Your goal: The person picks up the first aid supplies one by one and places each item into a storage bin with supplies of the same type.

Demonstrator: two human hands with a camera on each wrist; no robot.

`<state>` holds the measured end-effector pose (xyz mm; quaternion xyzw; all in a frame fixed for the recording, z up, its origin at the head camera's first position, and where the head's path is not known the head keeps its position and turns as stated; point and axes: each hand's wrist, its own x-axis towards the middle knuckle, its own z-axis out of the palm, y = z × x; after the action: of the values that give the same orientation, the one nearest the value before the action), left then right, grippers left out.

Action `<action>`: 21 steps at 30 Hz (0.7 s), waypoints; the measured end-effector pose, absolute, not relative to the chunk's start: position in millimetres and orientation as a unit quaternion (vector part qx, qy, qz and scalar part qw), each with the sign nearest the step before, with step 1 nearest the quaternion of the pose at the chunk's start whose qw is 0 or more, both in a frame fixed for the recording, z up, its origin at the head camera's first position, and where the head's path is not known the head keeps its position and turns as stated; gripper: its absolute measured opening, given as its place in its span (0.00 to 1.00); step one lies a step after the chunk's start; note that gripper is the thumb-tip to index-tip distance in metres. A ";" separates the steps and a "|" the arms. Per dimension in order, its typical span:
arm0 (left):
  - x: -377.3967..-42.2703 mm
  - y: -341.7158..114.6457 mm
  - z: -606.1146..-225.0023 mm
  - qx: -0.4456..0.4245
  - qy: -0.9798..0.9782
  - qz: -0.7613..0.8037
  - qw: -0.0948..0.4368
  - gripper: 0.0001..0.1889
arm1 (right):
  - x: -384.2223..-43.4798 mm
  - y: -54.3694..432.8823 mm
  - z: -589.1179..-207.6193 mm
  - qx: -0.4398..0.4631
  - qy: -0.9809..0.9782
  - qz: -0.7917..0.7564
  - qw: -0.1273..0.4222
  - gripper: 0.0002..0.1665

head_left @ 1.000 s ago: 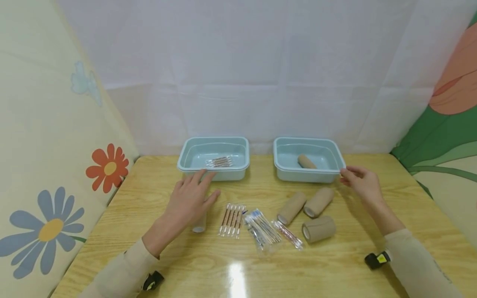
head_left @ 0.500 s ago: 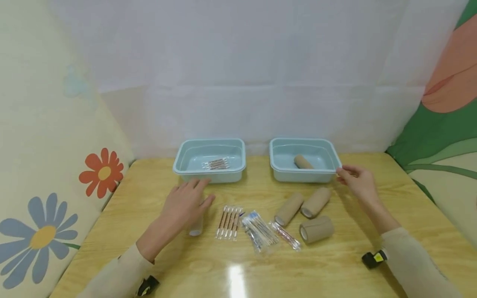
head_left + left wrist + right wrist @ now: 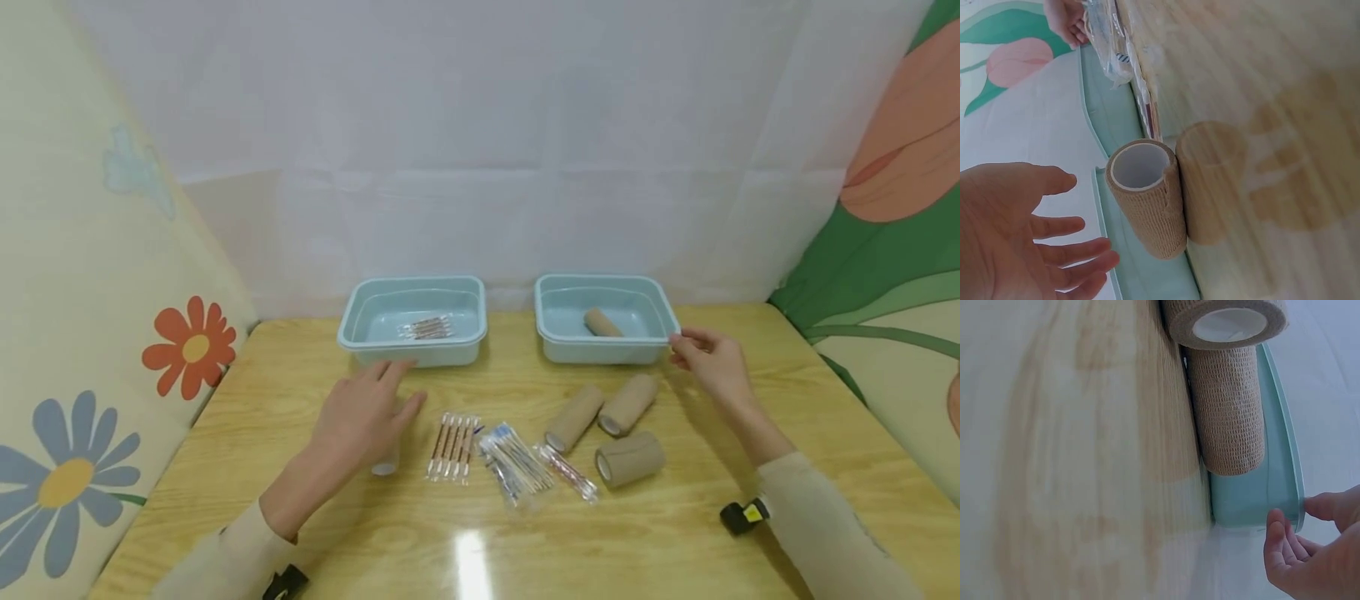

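Observation:
My left hand (image 3: 360,412) hovers with spread fingers over a tan bandage roll (image 3: 1154,212). In the left wrist view the palm and fingers are apart from the roll, and the head view shows only its near end. At the right light-blue basin (image 3: 603,352), my right hand (image 3: 712,362) pinches the near right corner of the rim between thumb and fingers. One bandage roll (image 3: 602,322) lies inside that basin. The left light-blue basin (image 3: 420,357), just beyond my left fingertips, holds a clear pack of brown-stemmed swabs (image 3: 429,327).
Between the hands lie a pack of brown swabs (image 3: 452,447), a clear bag of cotton swabs (image 3: 517,458) and a slim reddish packet (image 3: 567,473). Three more tan bandage rolls (image 3: 630,458) lie in front of the right basin. A white cloth (image 3: 450,167) hangs behind the table.
My left hand has drawn back slightly from the left basin, whose rim its fingertips overlapped before. My right hand stays at the right basin's corner. The head view has shifted a little.

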<state>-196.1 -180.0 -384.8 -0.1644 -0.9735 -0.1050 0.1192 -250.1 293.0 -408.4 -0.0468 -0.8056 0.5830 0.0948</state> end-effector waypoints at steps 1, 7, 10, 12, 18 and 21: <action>-196.0 -180.0 -384.1 -0.166 -0.972 -0.110 0.126 0.28 | -250.1 293.3 -408.0 -0.047 -0.806 0.583 0.095 0.32; -192.5 -180.6 -382.7 -0.171 -0.964 -0.137 0.151 0.26 | -248.0 293.6 -405.7 -0.050 -0.805 0.583 0.097 0.31; -190.3 -182.0 -382.8 -0.171 -0.962 -0.147 0.155 0.27 | -246.8 292.6 -403.9 -0.054 -0.803 0.585 0.099 0.31; -189.2 -184.4 -383.8 -0.173 -0.961 -0.151 0.156 0.27 | -246.9 291.7 -403.5 -0.055 -0.800 0.589 0.098 0.30; -186.7 -194.3 -387.5 -0.159 -0.963 -0.156 0.152 0.26 | -250.4 290.3 -404.9 -0.054 -0.795 0.597 0.094 0.30; -185.7 -196.9 -387.7 -0.144 -0.967 -0.159 0.136 0.24 | -251.6 291.0 -405.4 -0.056 -0.796 0.595 0.096 0.30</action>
<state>-185.7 -196.9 -387.7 -0.1438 -0.9673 -0.1587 0.1362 -251.6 291.0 -405.4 -0.0561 -0.7957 0.5955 0.0956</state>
